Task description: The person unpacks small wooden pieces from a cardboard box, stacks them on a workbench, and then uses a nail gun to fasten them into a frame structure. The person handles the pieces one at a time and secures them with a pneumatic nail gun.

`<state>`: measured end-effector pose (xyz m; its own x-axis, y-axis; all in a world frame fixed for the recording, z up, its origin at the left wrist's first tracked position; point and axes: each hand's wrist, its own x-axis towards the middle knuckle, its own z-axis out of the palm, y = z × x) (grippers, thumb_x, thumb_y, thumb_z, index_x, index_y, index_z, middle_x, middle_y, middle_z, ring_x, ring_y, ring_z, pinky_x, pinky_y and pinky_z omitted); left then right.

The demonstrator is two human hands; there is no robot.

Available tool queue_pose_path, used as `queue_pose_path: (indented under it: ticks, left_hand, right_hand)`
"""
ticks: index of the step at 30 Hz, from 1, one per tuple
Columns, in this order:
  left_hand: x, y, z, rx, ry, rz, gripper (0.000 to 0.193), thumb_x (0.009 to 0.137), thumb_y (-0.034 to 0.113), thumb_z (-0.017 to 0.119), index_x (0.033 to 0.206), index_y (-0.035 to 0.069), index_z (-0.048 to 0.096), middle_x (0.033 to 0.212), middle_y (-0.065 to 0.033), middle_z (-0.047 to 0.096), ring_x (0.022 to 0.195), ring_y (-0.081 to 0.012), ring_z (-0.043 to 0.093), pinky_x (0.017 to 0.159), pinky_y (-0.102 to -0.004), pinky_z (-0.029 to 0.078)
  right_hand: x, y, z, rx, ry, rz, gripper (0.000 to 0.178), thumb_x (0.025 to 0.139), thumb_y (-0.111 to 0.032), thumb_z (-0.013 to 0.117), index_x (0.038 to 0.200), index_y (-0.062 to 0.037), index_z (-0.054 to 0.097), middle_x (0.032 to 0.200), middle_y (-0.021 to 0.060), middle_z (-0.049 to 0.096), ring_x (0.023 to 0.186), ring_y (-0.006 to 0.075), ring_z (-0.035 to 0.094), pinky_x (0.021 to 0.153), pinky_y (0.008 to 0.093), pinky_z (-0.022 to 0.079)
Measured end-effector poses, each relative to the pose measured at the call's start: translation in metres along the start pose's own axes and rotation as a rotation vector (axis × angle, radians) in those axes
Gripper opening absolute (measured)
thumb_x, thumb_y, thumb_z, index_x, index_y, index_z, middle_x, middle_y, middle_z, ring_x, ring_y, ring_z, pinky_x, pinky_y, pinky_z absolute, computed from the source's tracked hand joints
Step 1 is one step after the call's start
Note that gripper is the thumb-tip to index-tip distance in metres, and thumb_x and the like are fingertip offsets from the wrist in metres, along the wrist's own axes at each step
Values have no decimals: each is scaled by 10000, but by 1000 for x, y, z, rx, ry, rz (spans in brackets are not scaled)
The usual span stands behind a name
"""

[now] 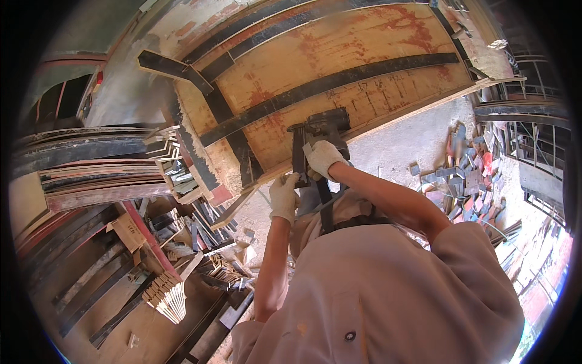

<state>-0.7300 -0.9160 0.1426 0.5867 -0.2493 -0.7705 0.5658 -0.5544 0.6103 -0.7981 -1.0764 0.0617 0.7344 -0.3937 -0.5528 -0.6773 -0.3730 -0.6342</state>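
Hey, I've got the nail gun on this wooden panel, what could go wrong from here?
1. The gloved left hand grips the panel's edge strip right below the nail gun; a nail that goes astray might hit its fingers.
2. The right hand holds the gun near the edge of the wooden panel, so a nail may split the wood or come out of its side.
3. Offcuts litter the floor nearby, a likely trip hazard.

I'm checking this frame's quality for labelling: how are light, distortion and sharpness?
Head view: daylight is bright and warm, glaring at the right rim; fisheye bends the panel edges, black corners vignette; the gloved right hand on the nailer looks sharp.
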Motion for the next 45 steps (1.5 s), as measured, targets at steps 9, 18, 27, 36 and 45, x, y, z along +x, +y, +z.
queue_pose_path:
  ticks: [9,18,27,36,45]
  left_hand:
    - [0,9,-9,251,-177,98,362,927,342,715,1004,-12,696,679,-92,619,453,-170,563,416,-336,422]
    - [1,23,-22,202,-250,58,450,982,398,617,1143,-17,675,780,-148,680,497,-220,621,450,-357,468]
    - [40,32,0,41,-179,641,531,1041,487,517,1141,-1,702,982,-197,711,989,-340,674,880,-412,492]
    - [49,1,12,353,-75,410,646,1014,581,474,1278,15,639,1283,-292,637,1239,-481,561,1038,-491,438]
    - [56,-9,18,469,-239,275,681,1024,561,494,1341,-28,625,1272,-258,681,1202,-425,629,1039,-416,461]
  right_hand:
    - [-25,-13,-8,-21,185,201,313,867,-217,597,924,42,764,961,293,729,945,441,726,855,474,585]
    - [-32,-29,-18,102,72,192,365,1020,-305,497,1081,-26,725,1013,260,721,1003,470,679,870,508,554]
    - [-87,-88,-41,219,218,-235,390,999,-332,626,1273,-57,667,1063,235,728,940,400,709,841,435,552]
    - [-37,-24,-22,79,377,280,286,917,-196,586,1068,-13,746,1073,253,725,1019,404,699,912,476,543]
    - [-11,-10,-15,-122,217,80,271,868,-235,646,880,7,769,837,263,718,850,419,730,765,477,565]
